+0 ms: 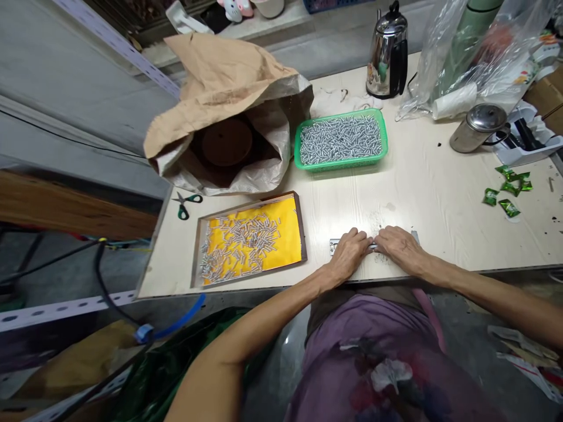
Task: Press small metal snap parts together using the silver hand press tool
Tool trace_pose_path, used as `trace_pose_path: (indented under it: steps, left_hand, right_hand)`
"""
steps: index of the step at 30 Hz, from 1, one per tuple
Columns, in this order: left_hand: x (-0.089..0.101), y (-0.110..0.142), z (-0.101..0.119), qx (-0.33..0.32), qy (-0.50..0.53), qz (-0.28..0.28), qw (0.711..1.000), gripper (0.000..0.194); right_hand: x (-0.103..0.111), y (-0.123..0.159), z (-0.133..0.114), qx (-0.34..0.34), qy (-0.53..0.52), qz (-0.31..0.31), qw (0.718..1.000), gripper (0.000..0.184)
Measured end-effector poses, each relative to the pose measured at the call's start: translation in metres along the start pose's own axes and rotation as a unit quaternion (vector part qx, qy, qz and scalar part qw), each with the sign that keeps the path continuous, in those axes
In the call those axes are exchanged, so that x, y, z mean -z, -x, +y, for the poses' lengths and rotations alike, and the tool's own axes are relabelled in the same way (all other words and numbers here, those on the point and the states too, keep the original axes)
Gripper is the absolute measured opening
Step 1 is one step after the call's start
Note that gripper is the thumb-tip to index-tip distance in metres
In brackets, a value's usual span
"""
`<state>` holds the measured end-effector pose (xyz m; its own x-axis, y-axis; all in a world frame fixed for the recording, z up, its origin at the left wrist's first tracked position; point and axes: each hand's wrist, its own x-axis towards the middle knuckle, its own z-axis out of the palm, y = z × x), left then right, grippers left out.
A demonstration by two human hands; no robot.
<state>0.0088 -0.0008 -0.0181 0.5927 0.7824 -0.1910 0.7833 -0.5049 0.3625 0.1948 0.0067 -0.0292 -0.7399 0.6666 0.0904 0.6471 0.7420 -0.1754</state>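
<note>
Near the front edge of the pale table [440,205], the head view shows both hands close together over a slim metal strip [335,246], which lies roughly along that edge. The left hand [349,249] grasps it with bent fingers, one end jutting out beyond; the right hand [398,245] is curled on it too, fingertips pressed to the metal, though the knuckles hide the exact grip and whether it is a single piece. With the strip this near the edge, a push toward the body could send it into the lap, and the fingertips nearly meet over it, so a sudden slip could pinch or scrape one. To the left, a shallow tray [301,228] of loose silvery pieces [259,231] sits with its near side close to the table's edge; a wide swing of the left forearm might catch it and spill them. Farther back, the green basket [385,138] is heaped nearly to its rim, so a jolt from the bulky paper bag [229,76] beside it might scatter some of its contents.
</note>
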Motion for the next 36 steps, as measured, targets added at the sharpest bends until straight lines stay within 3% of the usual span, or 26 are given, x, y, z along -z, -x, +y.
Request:
trace_pose_path:
  steps: [2,4,6,9,12,15,19,22,24,27,32,36]
  left_hand:
    - [-0.003,0.0,-0.004,0.002,-0.001,0.022,1.0,0.022]
    - [-0.009,0.002,-0.006,0.01,-0.001,0.059,0.998,0.032]
    - [-0.019,0.006,-0.005,0.02,-0.002,0.112,0.993,0.042]
    - [-0.039,0.015,0.006,-0.003,0.003,0.171,0.985,0.046]
    - [-0.055,0.021,0.021,-0.062,0.031,0.172,0.983,0.053]
    - [-0.06,0.024,0.029,-0.085,0.06,0.154,0.983,0.058]
    - [-0.054,0.023,0.029,-0.089,0.083,0.138,0.983,0.057]
    - [-0.05,0.02,0.029,-0.09,0.086,0.1,0.987,0.061]
    - [-0.047,0.019,0.031,-0.068,0.076,0.077,0.992,0.063]
    - [-0.041,0.024,0.035,-0.032,0.055,0.079,0.995,0.052]
    - [-0.025,0.058,0.035,0.007,0.016,0.117,0.993,0.032]
    - [-0.003,0.089,-0.003,0.059,-0.005,0.159,0.986,0.024]
  right_hand:
    - [0.005,-0.001,0.004,-0.019,-0.004,-0.004,1.0,0.014]
    - [0.011,-0.004,0.013,-0.019,-0.026,-0.01,0.999,0.024]
    - [0.017,-0.008,0.023,0.003,-0.057,-0.016,0.998,0.035]
    - [0.018,-0.02,0.037,0.01,-0.073,-0.022,0.997,0.032]
    - [0.015,-0.038,0.044,-0.021,-0.041,-0.039,0.998,0.023]
    - [0.016,-0.057,0.047,-0.033,-0.001,-0.053,0.998,0.018]
    - [0.023,-0.074,0.034,-0.033,0.022,-0.044,0.998,0.016]
    - [0.026,-0.078,0.002,0.101,-0.023,-0.065,0.993,0.015]
    - [0.022,-0.08,-0.021,0.208,-0.05,-0.09,0.973,0.01]
    - [0.008,-0.087,-0.04,0.278,-0.042,-0.096,0.955,0.014]
    - [-0.018,-0.099,-0.036,0.345,-0.028,-0.054,0.936,0.016]
    - [-0.02,-0.095,-0.03,0.316,-0.138,-0.033,0.938,0.011]
